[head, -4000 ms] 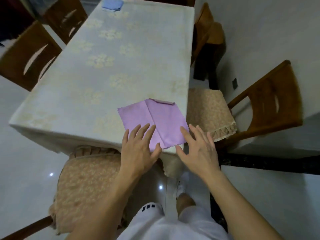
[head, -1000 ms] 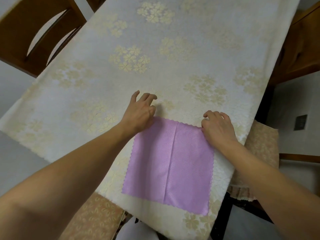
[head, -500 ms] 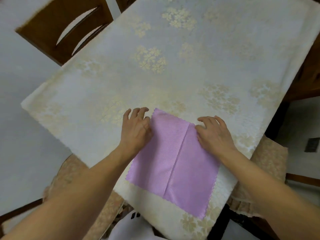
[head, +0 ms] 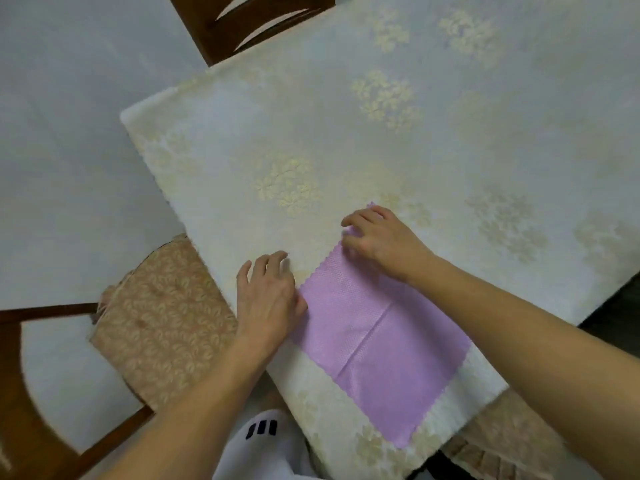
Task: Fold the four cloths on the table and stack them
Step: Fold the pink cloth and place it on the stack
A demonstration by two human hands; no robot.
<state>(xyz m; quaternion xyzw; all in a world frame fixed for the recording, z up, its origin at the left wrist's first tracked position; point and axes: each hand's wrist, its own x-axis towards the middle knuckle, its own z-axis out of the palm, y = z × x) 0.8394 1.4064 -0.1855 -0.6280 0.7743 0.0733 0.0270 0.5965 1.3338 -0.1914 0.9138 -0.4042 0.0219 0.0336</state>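
Observation:
One purple cloth (head: 377, 348) lies flat on the table (head: 398, 133) near its front corner, turned diagonally, with a crease down its middle and zigzag edges. My left hand (head: 268, 299) rests at the cloth's left corner, fingers spread on the tablecloth and thumb at the cloth's edge. My right hand (head: 379, 237) sits on the far corner with curled fingers that pinch the fabric; the corner's tip shows beyond the knuckles. No other cloth is in view.
A cushioned wooden chair (head: 162, 320) stands at the left, close under the table's edge. Another chair back (head: 256, 26) is at the top, and a frilled cushion (head: 512, 441) at the bottom right. My white-clad leg (head: 259, 441) is below.
The view has swung, so the cloth now lies diagonally. My right hand has moved to the far corner and curled on it. My left hand has slid to the left corner.

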